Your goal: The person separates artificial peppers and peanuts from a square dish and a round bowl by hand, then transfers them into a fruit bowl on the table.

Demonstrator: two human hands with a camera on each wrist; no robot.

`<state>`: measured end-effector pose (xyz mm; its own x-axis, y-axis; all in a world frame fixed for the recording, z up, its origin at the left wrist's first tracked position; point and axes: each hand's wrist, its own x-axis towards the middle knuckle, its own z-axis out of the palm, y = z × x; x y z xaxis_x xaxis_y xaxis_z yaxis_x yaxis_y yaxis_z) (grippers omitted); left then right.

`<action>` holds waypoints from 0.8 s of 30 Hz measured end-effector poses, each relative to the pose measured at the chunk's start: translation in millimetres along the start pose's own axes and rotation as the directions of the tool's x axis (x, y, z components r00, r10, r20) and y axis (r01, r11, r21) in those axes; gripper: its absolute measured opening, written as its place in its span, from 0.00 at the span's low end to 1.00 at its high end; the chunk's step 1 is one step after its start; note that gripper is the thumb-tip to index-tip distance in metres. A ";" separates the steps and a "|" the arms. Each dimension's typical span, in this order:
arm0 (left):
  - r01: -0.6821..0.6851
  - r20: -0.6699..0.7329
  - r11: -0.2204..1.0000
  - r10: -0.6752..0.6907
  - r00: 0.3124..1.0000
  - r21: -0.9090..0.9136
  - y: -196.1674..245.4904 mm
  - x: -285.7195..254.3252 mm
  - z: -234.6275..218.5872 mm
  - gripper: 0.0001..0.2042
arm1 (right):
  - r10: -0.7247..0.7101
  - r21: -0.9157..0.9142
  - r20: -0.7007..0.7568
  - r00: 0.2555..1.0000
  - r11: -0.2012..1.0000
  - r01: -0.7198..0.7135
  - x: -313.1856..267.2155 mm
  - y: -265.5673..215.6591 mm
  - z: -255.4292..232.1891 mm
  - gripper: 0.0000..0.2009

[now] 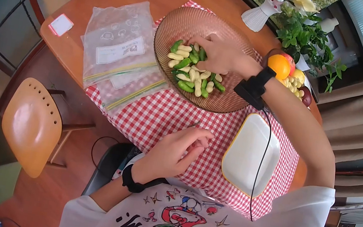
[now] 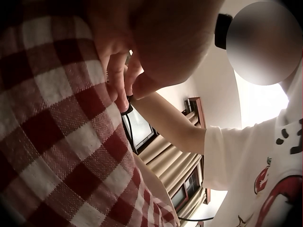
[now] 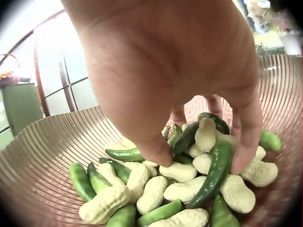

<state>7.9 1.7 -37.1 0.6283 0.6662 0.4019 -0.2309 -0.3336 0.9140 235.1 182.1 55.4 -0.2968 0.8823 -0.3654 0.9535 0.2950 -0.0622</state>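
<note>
A wide ribbed amber glass bowl [image 1: 173, 24] holds a heap of pale unshelled peanuts [image 3: 154, 194] and small green chili peppers [image 3: 214, 172]. My right hand [image 1: 223, 55] reaches down into this heap from above. Its thumb and fingers stand wide apart among the peanuts and peppers, some of which lie between them; the fingertips are partly hidden in the pile. Over the tablecloth in front of the bowl is my left hand [image 1: 177, 150], fingers loosely bent, with nothing seen in it. The left wrist view shows those fingers [image 2: 116, 78] close above the checked cloth.
A white tray [image 1: 252, 155] with a yellow rim lies on the red-and-white checked tablecloth [image 1: 135, 112]. Left of the bowl are clear zip bags [image 1: 118, 29]. Fruit [image 1: 279, 66], a white vase [image 1: 259, 14] and a leafy plant stand beyond. A cable [image 1: 260, 176] crosses the tray.
</note>
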 end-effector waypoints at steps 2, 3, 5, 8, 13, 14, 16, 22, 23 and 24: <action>-0.003 -0.003 1.000 0.003 1.000 0.008 1.9 0.6 0.3 0.16 | -0.015 0.070 -0.057 0.998 0.997 0.019 -0.3 3.2 9.6 0.37; -0.008 -0.010 1.000 0.008 1.000 0.015 2.8 0.8 0.9 0.16 | -0.015 0.077 -0.053 0.999 0.997 0.019 -1.5 6.4 12.5 0.37; -0.004 -0.006 1.000 0.004 1.000 0.023 2.3 1.1 1.0 0.16 | -0.035 0.071 -0.070 0.997 0.997 0.039 -5.0 6.9 10.4 0.38; 0.000 -0.015 0.999 0.001 1.000 0.041 1.6 0.9 2.2 0.16 | -0.059 0.064 -0.047 0.997 0.996 0.062 -3.4 5.8 8.2 0.38; 0.026 -0.030 0.998 -0.024 0.999 0.061 3.3 0.9 3.0 0.16 | -0.091 0.054 -0.031 0.995 0.994 0.093 -1.8 6.0 8.8 0.35; 0.026 -0.034 0.997 -0.023 0.999 0.071 4.4 1.6 3.0 0.16 | -0.135 0.046 -0.036 0.990 0.990 0.136 -0.8 7.1 9.9 0.34; 0.028 -0.041 0.996 -0.025 0.999 0.083 4.8 1.0 4.4 0.16 | -0.116 0.057 -0.014 0.993 0.992 0.116 -0.4 8.2 9.6 0.32; 0.049 -0.045 0.993 -0.045 0.998 0.106 5.6 1.3 5.1 0.17 | -0.137 0.087 0.015 0.990 0.987 0.135 9.2 10.2 11.2 0.23; 0.049 -0.039 0.993 -0.045 0.998 0.106 5.7 1.2 5.3 0.17 | -0.142 0.052 -0.011 0.990 0.988 0.142 8.8 10.2 11.8 0.20; 0.051 -0.039 0.993 -0.047 0.998 0.105 5.7 1.6 5.0 0.17 | -0.139 0.053 -0.014 0.990 0.989 0.140 7.2 11.7 10.9 0.20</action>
<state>11.3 -2.5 -31.5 0.6092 0.7066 0.3599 -0.1191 -0.3672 0.9225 244.7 187.9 41.9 -0.4273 0.8375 -0.3406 0.9041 0.3954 -0.1620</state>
